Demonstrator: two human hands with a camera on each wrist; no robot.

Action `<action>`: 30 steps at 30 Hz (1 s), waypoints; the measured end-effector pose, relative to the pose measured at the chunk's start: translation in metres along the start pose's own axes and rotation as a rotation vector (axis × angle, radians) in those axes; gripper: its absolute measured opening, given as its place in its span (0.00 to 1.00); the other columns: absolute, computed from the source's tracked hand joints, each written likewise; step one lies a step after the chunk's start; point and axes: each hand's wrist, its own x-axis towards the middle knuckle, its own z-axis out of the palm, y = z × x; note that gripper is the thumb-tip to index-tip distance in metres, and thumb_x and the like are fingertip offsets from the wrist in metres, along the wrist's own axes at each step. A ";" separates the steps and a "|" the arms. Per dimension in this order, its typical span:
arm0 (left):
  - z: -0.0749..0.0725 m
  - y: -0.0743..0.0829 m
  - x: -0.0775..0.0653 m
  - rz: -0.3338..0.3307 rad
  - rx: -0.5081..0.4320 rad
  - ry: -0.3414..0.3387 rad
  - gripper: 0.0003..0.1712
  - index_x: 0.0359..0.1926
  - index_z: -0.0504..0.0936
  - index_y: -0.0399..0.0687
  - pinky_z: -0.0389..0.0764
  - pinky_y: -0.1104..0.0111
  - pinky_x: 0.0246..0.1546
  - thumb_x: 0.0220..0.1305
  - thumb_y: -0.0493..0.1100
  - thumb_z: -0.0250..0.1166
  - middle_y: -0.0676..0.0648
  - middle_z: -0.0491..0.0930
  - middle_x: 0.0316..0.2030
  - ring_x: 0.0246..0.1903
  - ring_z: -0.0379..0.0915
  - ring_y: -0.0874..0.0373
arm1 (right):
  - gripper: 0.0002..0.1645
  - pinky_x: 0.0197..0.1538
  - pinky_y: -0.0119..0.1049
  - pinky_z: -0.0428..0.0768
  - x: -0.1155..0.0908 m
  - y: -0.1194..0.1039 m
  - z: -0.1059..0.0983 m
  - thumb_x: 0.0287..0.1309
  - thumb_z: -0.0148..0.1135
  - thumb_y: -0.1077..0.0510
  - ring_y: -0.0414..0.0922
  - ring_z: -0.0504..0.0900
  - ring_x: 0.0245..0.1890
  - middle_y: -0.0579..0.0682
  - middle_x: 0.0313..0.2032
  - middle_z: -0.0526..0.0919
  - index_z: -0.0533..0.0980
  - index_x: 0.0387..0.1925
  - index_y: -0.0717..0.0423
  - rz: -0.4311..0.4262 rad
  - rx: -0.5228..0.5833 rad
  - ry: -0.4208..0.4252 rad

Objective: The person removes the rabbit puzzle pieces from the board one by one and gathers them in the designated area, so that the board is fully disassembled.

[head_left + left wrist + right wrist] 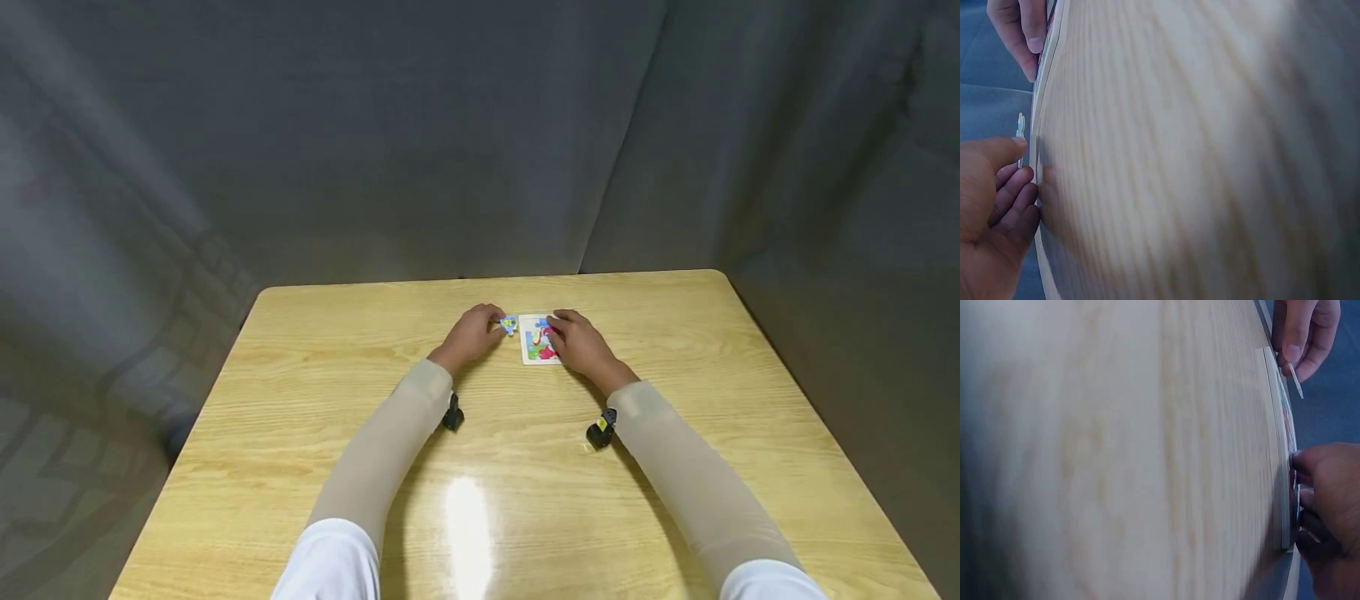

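Observation:
My left hand [472, 333] pinches a small blue and yellow jigsaw piece [509, 324] between thumb and fingertips, just left of the puzzle board. In the left wrist view the piece [1020, 128] shows edge-on, raised off the table. The puzzle board [522, 343] has a white border and a colourful picture, partly filled, and lies flat. My right hand [585, 343] covers its right side, with curled fingers low over the picture. A thin, light edge of a jigsaw piece [1299, 495] shows between the right thumb and fingers. The board's right part is hidden under that hand.
The wooden table [337, 400] extends around both hands, its far edge a little beyond the board. Grey curtains [420, 150] hang behind it and on both sides. Each wrist wears a black camera [602, 429].

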 end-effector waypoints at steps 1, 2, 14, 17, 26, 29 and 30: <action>0.000 0.000 0.000 0.003 0.010 -0.002 0.17 0.56 0.76 0.47 0.74 0.65 0.54 0.70 0.47 0.60 0.48 0.76 0.51 0.51 0.73 0.56 | 0.28 0.67 0.52 0.63 0.000 0.000 0.000 0.71 0.53 0.54 0.60 0.64 0.67 0.62 0.67 0.64 0.67 0.67 0.63 -0.003 0.003 0.005; -0.001 -0.001 0.000 0.006 0.019 -0.002 0.17 0.56 0.76 0.48 0.74 0.65 0.54 0.70 0.48 0.60 0.48 0.76 0.51 0.51 0.73 0.56 | 0.28 0.67 0.52 0.63 0.000 -0.001 0.001 0.71 0.53 0.54 0.60 0.64 0.67 0.62 0.67 0.64 0.67 0.67 0.63 -0.008 0.001 0.010; -0.011 -0.009 -0.005 0.010 0.064 -0.009 0.20 0.58 0.76 0.45 0.73 0.63 0.56 0.70 0.47 0.61 0.46 0.75 0.54 0.54 0.72 0.54 | 0.28 0.67 0.51 0.64 0.004 -0.008 0.000 0.71 0.53 0.54 0.58 0.65 0.66 0.62 0.67 0.65 0.67 0.67 0.62 -0.030 -0.015 0.006; -0.015 -0.014 -0.005 0.011 0.065 -0.005 0.20 0.59 0.76 0.46 0.73 0.63 0.57 0.70 0.47 0.60 0.46 0.75 0.54 0.54 0.72 0.54 | 0.28 0.68 0.50 0.63 0.007 -0.010 -0.001 0.71 0.53 0.53 0.58 0.64 0.66 0.62 0.67 0.64 0.67 0.67 0.62 -0.033 -0.011 0.007; -0.027 -0.030 -0.017 -0.010 0.086 -0.013 0.19 0.57 0.76 0.44 0.72 0.63 0.57 0.70 0.47 0.61 0.45 0.75 0.54 0.56 0.71 0.53 | 0.28 0.67 0.51 0.63 0.011 -0.012 0.003 0.71 0.52 0.54 0.58 0.63 0.67 0.62 0.67 0.63 0.66 0.68 0.62 -0.033 -0.002 -0.010; -0.034 -0.039 -0.025 -0.031 0.073 -0.009 0.19 0.58 0.76 0.45 0.73 0.62 0.57 0.70 0.47 0.61 0.45 0.75 0.54 0.55 0.72 0.52 | 0.28 0.67 0.51 0.64 0.010 -0.012 0.003 0.71 0.52 0.54 0.58 0.63 0.67 0.62 0.68 0.63 0.66 0.68 0.62 -0.029 -0.004 -0.012; -0.036 -0.042 -0.027 -0.037 0.072 -0.006 0.19 0.58 0.76 0.45 0.73 0.61 0.56 0.70 0.47 0.61 0.45 0.75 0.54 0.55 0.72 0.52 | 0.28 0.67 0.52 0.64 0.010 -0.012 0.003 0.71 0.52 0.54 0.58 0.63 0.67 0.61 0.68 0.63 0.66 0.68 0.62 -0.029 -0.004 -0.012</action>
